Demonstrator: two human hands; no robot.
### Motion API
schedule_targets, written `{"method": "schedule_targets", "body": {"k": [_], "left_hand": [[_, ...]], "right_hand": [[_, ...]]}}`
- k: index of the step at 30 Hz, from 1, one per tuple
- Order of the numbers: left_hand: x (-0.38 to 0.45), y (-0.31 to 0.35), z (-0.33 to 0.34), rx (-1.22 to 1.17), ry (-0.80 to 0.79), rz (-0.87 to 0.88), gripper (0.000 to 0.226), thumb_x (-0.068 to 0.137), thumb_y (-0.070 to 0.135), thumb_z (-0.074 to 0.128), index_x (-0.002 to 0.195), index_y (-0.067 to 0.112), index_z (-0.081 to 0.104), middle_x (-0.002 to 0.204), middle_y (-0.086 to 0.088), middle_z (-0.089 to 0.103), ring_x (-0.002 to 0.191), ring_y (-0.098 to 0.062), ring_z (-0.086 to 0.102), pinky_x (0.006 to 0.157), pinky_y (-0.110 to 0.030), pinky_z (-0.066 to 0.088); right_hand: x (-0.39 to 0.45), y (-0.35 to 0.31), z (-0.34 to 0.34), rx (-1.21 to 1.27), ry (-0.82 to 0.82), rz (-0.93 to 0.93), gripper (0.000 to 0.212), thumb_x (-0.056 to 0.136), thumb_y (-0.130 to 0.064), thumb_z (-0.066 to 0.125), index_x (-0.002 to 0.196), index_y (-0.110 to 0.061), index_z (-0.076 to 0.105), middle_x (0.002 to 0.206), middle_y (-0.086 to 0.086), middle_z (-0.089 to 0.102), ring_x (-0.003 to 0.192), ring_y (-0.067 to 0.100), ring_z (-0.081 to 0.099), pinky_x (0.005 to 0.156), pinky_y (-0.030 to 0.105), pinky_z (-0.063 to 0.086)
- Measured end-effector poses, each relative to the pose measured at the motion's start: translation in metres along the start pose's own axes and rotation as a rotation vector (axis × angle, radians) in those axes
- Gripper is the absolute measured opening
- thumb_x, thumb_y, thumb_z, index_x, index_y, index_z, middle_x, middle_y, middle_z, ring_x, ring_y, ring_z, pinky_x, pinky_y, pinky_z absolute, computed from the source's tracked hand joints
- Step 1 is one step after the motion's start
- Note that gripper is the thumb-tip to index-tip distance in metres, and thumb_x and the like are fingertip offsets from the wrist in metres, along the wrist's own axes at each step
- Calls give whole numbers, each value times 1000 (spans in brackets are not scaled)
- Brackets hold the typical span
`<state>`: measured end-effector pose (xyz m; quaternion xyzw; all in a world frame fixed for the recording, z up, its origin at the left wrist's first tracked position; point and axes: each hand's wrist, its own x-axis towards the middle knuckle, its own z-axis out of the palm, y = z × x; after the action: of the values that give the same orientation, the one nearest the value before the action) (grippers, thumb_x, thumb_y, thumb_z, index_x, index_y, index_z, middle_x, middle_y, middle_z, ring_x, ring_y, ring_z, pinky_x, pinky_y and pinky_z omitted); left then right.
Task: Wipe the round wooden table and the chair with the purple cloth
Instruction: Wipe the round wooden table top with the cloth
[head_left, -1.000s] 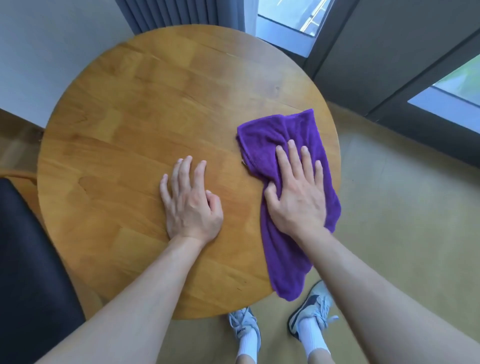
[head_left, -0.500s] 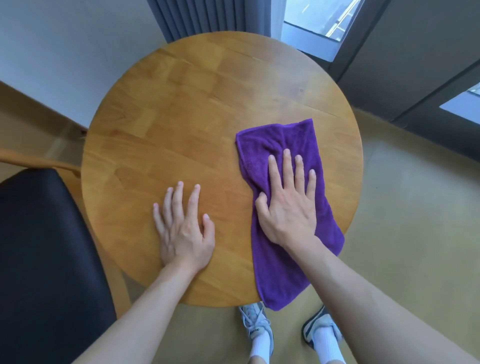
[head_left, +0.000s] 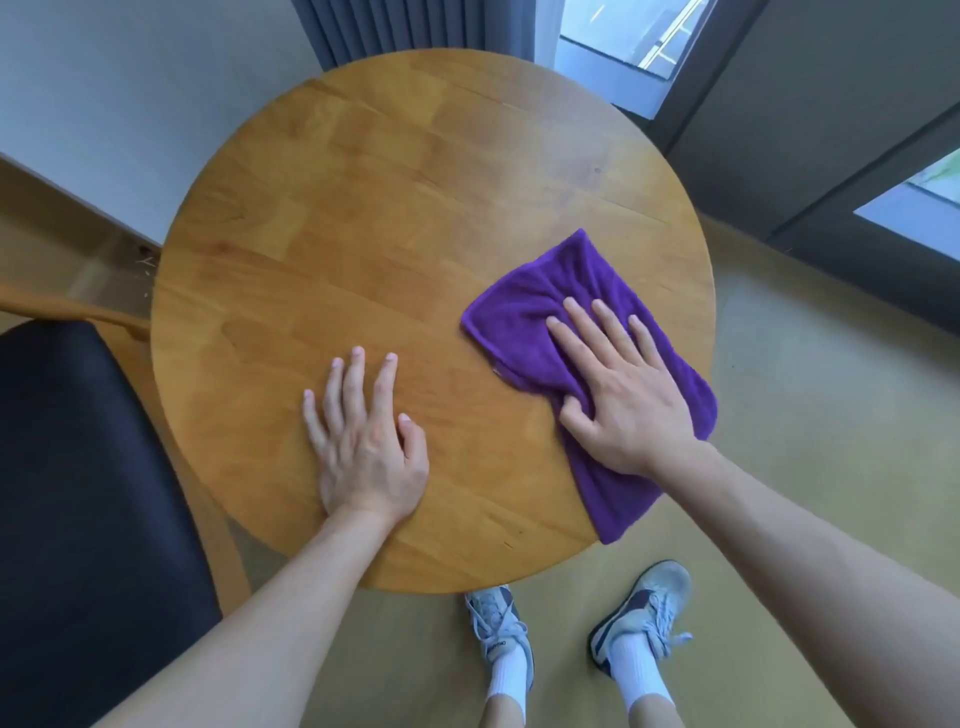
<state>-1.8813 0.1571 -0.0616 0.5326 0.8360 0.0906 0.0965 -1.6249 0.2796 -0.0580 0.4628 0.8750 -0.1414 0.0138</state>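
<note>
The round wooden table (head_left: 374, 218) fills the middle of the head view. A purple cloth (head_left: 524, 312) lies on its right side, its lower end hanging over the near right rim. My right hand (head_left: 618, 395) presses flat on the cloth with straight fingers spread. My left hand (head_left: 363, 441) rests flat on the bare wood near the front edge, left of the cloth and apart from it. The chair (head_left: 78, 519) with a black seat and a wooden frame stands at the lower left, beside the table.
A grey curtain (head_left: 395, 26) and a window (head_left: 628, 36) lie behind the table. A dark door frame (head_left: 810, 130) runs along the right. My two feet in grey sneakers (head_left: 639, 618) stand on the tan floor below the table's near edge.
My right hand has slid the cloth toward the right rim and turned it, so less of it hangs over the edge. My left hand stays flat on the wood. The camera has shifted.
</note>
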Motion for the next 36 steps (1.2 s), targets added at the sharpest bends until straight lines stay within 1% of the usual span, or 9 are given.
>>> {"method": "schedule_targets", "body": {"k": [5, 9, 14, 18, 21, 23, 29, 31, 36], "left_hand": [[0, 3, -1, -8, 5, 2, 69, 87, 32, 38, 156, 24, 36, 166, -9, 26, 156, -29, 15, 125, -56, 4], [-1, 3, -2, -28, 28, 4, 71, 81, 31, 43, 151, 20, 43, 165, -10, 31, 155, -31, 20, 124, -58, 8], [0, 0, -2, -29, 31, 16, 75, 79, 32, 44, 153, 24, 41, 165, -9, 31, 154, -30, 20, 124, -57, 8], [-1, 1, -2, -30, 24, 10, 69, 87, 31, 43, 155, 25, 38, 166, -9, 28, 156, -28, 16, 125, -56, 5], [-2, -1, -1, -30, 25, 11, 69, 87, 31, 42, 155, 24, 38, 166, -10, 28, 155, -29, 16, 125, -57, 5], [-1, 0, -1, -35, 36, 9, 69, 86, 31, 42, 155, 24, 39, 166, -10, 29, 155, -30, 18, 125, -57, 6], [-2, -2, 1, -51, 68, 18, 75, 76, 29, 46, 151, 20, 45, 163, -12, 33, 153, -32, 23, 124, -58, 9], [-2, -3, 2, -53, 67, 21, 76, 77, 30, 45, 152, 23, 42, 164, -11, 32, 154, -31, 21, 124, -57, 8], [0, -2, 4, -60, 66, 27, 68, 86, 31, 42, 154, 24, 39, 165, -10, 29, 155, -30, 18, 125, -56, 5]], "right_hand": [[1, -105, 21, 154, 102, 556, 83, 90, -41, 38, 165, -20, 11, 174, 6, -1, 159, 28, -4, 127, 52, -2], [-38, -128, 33, 57, -11, 76, 81, 95, -49, 40, 165, -18, 14, 173, 11, 3, 159, 32, -3, 125, 58, 7], [-30, -36, 17, -92, -121, -382, 81, 93, -57, 43, 165, -31, 15, 173, -2, 7, 160, 23, 3, 128, 50, 5], [-14, -26, 10, -65, 3, 5, 80, 92, -53, 42, 165, -30, 16, 173, -3, 10, 160, 23, 6, 127, 53, 12], [-11, -86, 22, 50, 129, 460, 82, 90, -46, 40, 165, -25, 16, 174, 1, 6, 160, 26, 3, 127, 53, 4], [-15, -127, 32, 116, 132, 540, 85, 89, -45, 41, 165, -17, 15, 173, 9, 2, 159, 31, -1, 127, 56, 3], [-28, -70, 21, -39, -79, -418, 84, 90, -51, 47, 164, -22, 20, 173, 5, 10, 160, 27, 3, 127, 54, 7], [-6, -31, 8, -45, -122, -506, 83, 87, -48, 50, 163, -27, 25, 172, -1, 15, 159, 23, 8, 128, 48, 4], [14, -18, 2, 75, 138, 136, 76, 89, -44, 45, 162, -27, 29, 171, -4, 20, 159, 21, 11, 127, 50, 11]]}}
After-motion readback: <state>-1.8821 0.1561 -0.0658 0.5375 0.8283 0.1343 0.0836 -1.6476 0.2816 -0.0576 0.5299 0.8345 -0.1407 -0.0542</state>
